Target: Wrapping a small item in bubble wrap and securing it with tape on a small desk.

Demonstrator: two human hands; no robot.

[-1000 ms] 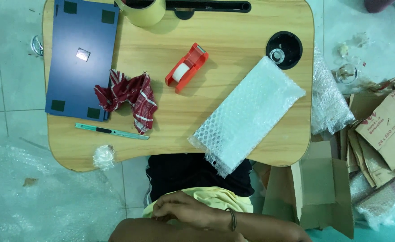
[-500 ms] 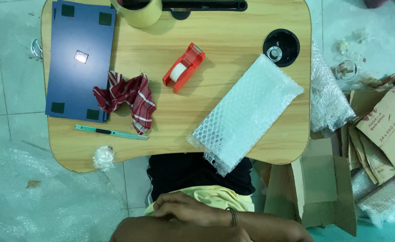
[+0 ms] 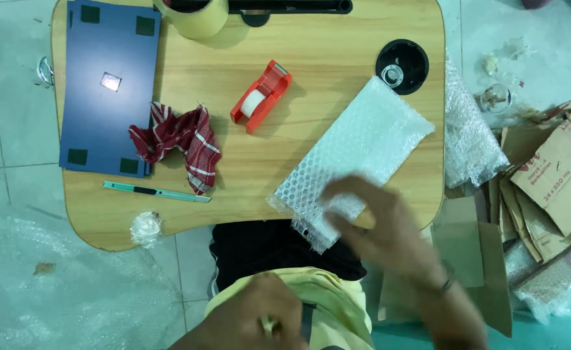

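Nearest you, at six o'clock, your left hand (image 3: 259,317) rests low over your lap, its grip too blurred to tell whether anything is in it. Your right hand (image 3: 379,223), at four o'clock, has fingers spread loosely over the near corner of the bubble-wrapped parcel (image 3: 356,155) and is not yet closed on it. That corner overhangs the table (image 3: 337,58) edge, so a careless tug could tip the parcel off. Farther out at eleven o'clock lie the green utility knife (image 3: 157,192), checked cloth (image 3: 181,139) and red tape dispenser (image 3: 261,96); a sweeping sleeve could drag them.
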